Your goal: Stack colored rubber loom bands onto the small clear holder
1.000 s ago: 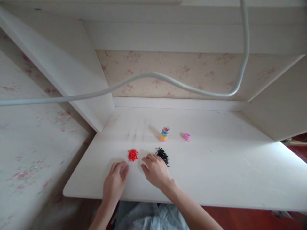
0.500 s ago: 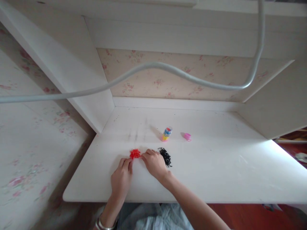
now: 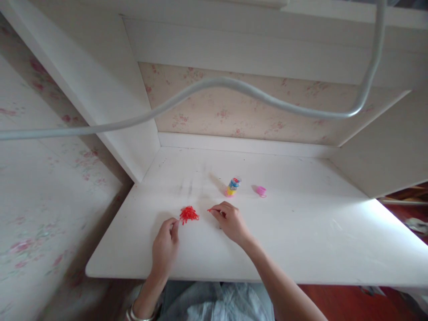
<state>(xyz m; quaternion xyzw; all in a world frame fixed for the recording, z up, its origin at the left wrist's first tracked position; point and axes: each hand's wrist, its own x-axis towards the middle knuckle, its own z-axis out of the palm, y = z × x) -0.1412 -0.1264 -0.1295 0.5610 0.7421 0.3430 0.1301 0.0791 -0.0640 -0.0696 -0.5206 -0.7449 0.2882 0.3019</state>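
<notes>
A loose pile of small red rubber bands (image 3: 189, 214) lies on the white desk, its pieces thin and looped. My left hand (image 3: 165, 243) is at the pile's left edge, thumb and forefinger pinched together; what they hold, if anything, is too small to make out. To the right of the pile, my right hand (image 3: 231, 223) pinches a small red rubber band (image 3: 209, 210) just apart from the heap. My right hand hides the black pile, apart from a dark speck by the wrist side.
Behind my hands stands a small clear bottle (image 3: 233, 185) with a blue and yellow label. A pink coiled item (image 3: 261, 191) lies to its right. The white desk (image 3: 301, 240) meets side panels, and a pale cable (image 3: 220, 82) crosses high in front of me.
My right hand has drawn away to the right from the red pile with a red rubber band, covering the black pile. My left hand has shifted slightly left.
</notes>
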